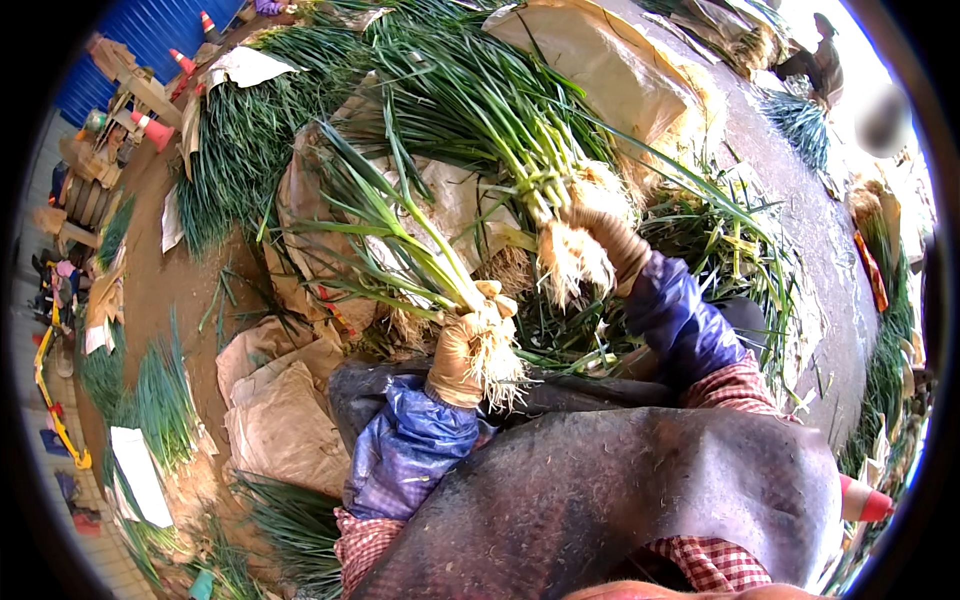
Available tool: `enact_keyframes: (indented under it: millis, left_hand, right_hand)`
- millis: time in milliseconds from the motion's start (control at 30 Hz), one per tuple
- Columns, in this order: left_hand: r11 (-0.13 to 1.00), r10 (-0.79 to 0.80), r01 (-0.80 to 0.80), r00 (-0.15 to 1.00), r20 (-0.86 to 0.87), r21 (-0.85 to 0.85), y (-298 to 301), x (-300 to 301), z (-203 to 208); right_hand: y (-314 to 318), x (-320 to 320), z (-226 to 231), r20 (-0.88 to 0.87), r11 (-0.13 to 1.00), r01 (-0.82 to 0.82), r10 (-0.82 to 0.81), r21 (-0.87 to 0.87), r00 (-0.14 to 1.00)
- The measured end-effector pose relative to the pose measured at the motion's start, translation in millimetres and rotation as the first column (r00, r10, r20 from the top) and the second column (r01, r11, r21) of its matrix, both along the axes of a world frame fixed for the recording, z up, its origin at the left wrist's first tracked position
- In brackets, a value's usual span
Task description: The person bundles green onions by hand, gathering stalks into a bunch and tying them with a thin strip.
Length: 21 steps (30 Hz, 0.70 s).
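Observation:
Wearing a tan glove, my left hand [462, 362] is closed around the root end of a few green onions [440, 250]. Their pale roots spill over the hand, and the leaves slant up and away to the left. My right hand [610, 238], also gloved, is at the root end of a larger heap of green onions [500, 120]. Its fingers curl into the whitish roots [572, 262] and are partly hidden there. Blue sleeve covers reach over both forearms, and a dark apron [620, 490] lies across my lap.
Loose leaves and trimmings [740, 240] lie right of my right hand. Beige sacking [610, 70] stands behind the heap, with more sacking [285, 425] at left. Another green onion pile [240, 150] is at far left, near traffic cones [152, 130]. A person [815, 65] is at far right.

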<state>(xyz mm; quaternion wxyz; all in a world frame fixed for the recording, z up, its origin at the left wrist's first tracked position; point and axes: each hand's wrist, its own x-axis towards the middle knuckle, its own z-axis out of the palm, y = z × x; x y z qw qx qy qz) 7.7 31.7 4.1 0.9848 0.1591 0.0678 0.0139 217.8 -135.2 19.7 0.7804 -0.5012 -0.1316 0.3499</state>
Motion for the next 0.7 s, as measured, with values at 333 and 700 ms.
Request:
enact_keyframes:
  millis: [333,700]
  left_hand:
    - [0.993,-0.115,0.115,0.993,-0.015,-0.039,-0.6,-1.0,-6.1]
    - [0.961,0.119,-0.057,0.969,-0.218,0.271,-6.5,-4.6,-20.7]
  right_hand:
    - [35.8,-67.8,-18.4,0.105,0.936,-0.343,0.35,-0.08,0.931]
    - [51.0,-50.3,-6.5,0.509,0.928,0.121,0.083,-0.353,0.857]
